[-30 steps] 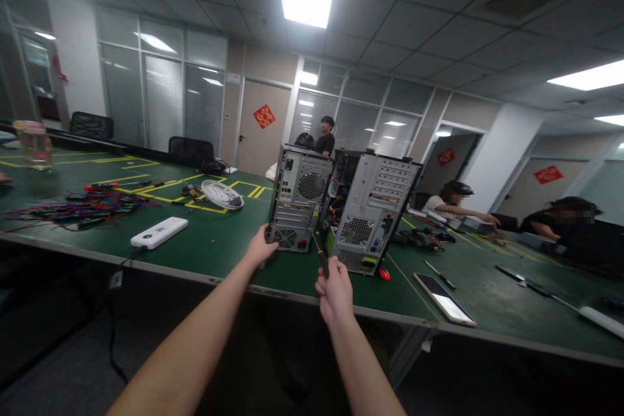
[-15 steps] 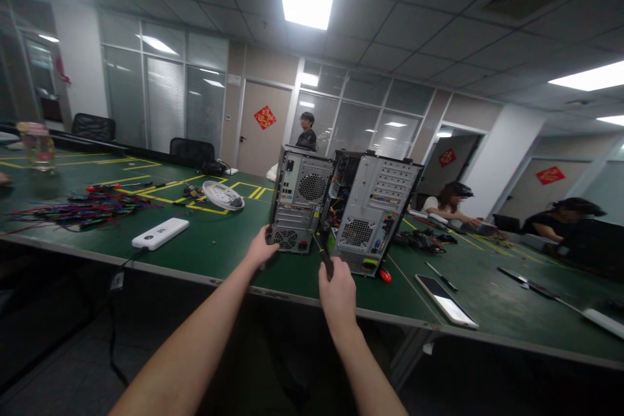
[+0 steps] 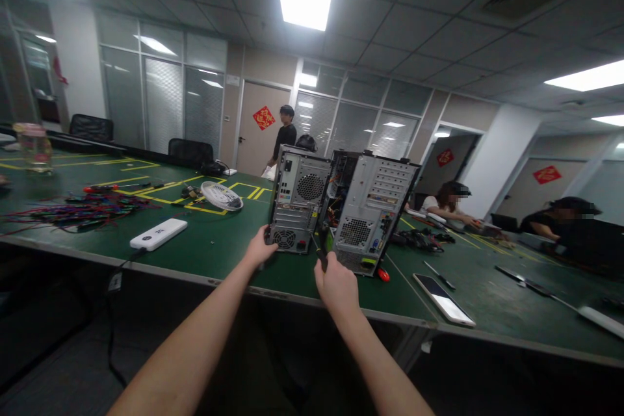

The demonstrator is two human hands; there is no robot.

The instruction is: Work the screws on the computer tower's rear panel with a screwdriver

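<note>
Two desktop computer cases stand rear-side toward me on a green table (image 3: 214,250). My left hand (image 3: 259,249) rests against the bottom left corner of the left case (image 3: 298,200), its fingers curled round the edge. My right hand (image 3: 336,286) is closed round the dark handle of a screwdriver (image 3: 321,253), whose shaft points up toward the gap between the left case and the right case (image 3: 373,211). The right case leans slightly and has its side open.
A white power bank (image 3: 158,233) with a cable, a heap of coloured wires (image 3: 82,208) and a white round fan part (image 3: 222,195) lie to the left. A phone (image 3: 443,299) and small tools lie to the right. Two seated people work at far right; one person stands by the door.
My right hand has moved slightly up and forward with the screwdriver toward the cases. The standing person in the background has walked left. My left hand has stayed on the case.
</note>
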